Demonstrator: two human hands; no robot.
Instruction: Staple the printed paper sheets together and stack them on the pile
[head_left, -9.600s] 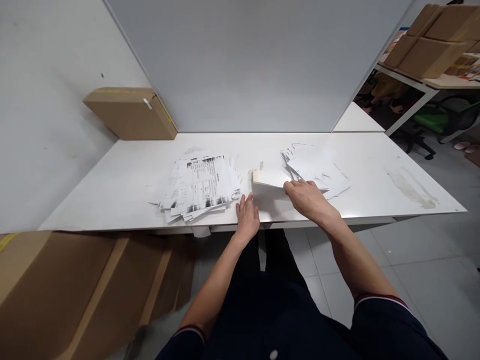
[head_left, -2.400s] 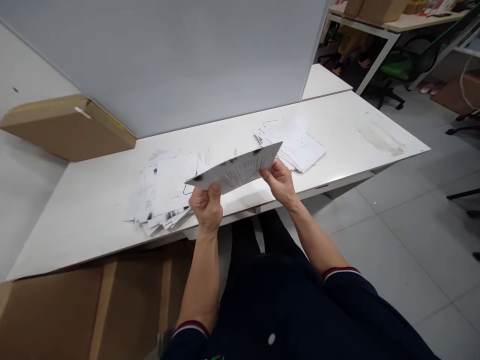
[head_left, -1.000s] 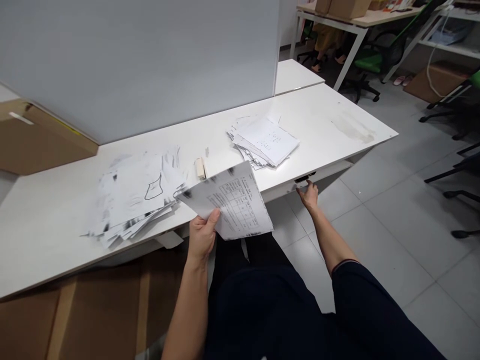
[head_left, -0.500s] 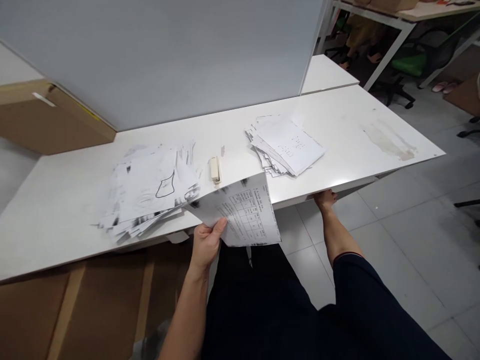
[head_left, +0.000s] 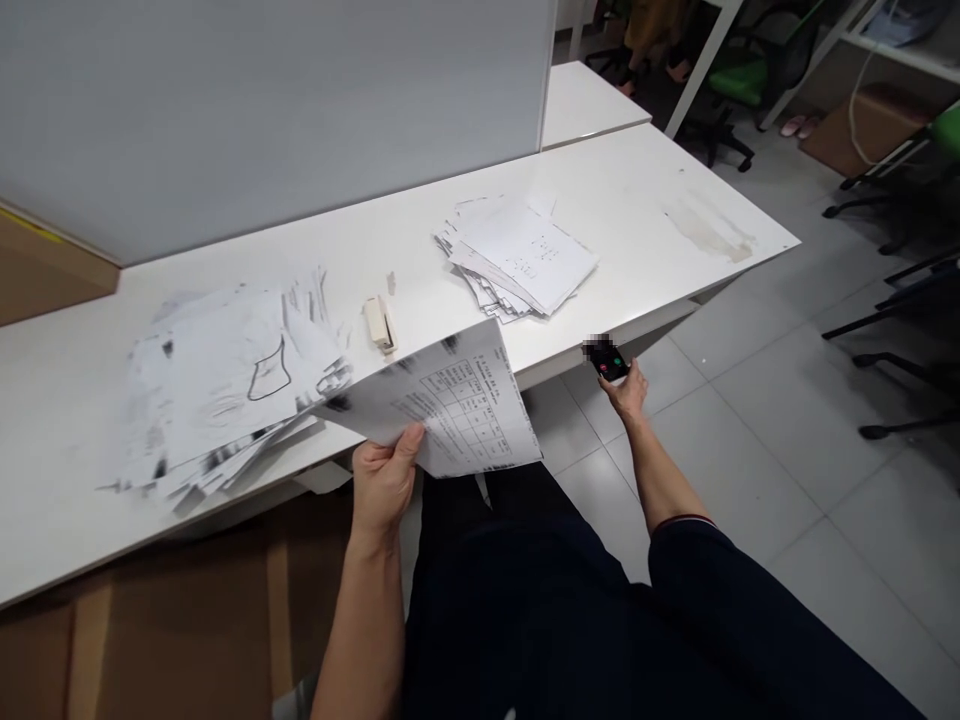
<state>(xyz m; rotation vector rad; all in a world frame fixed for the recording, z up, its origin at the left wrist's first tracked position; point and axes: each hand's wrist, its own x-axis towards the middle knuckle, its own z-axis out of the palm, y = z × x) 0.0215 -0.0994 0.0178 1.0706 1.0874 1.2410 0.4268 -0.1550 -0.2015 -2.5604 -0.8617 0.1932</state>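
My left hand (head_left: 384, 478) is closed on a printed sheet of paper (head_left: 457, 400), thumb on top, held tilted over the desk's front edge. A table and lines of text show on the sheet; whether more sheets lie under it I cannot tell. At the right, my right hand (head_left: 628, 390) grips a smartphone (head_left: 606, 358) beside the desk edge. Its dark screen is lit with a red and a green button. Behind the sheet stands a cream stapler (head_left: 379, 324). A messy paper pile (head_left: 217, 380) lies to the left, a smaller paper stack (head_left: 525, 255) to the right.
The white desk (head_left: 637, 210) runs along a grey partition (head_left: 285, 110). Cardboard boxes (head_left: 187, 620) stand under its left part, and another box (head_left: 52, 265) sits at its left end. Office chairs (head_left: 739, 85) and a person's legs (head_left: 645, 40) are at the back right.
My right hand has come out from under the desk edge, and the smartphone now shows in it. The view has swung right. My left hand keeps its hold on the sheet.
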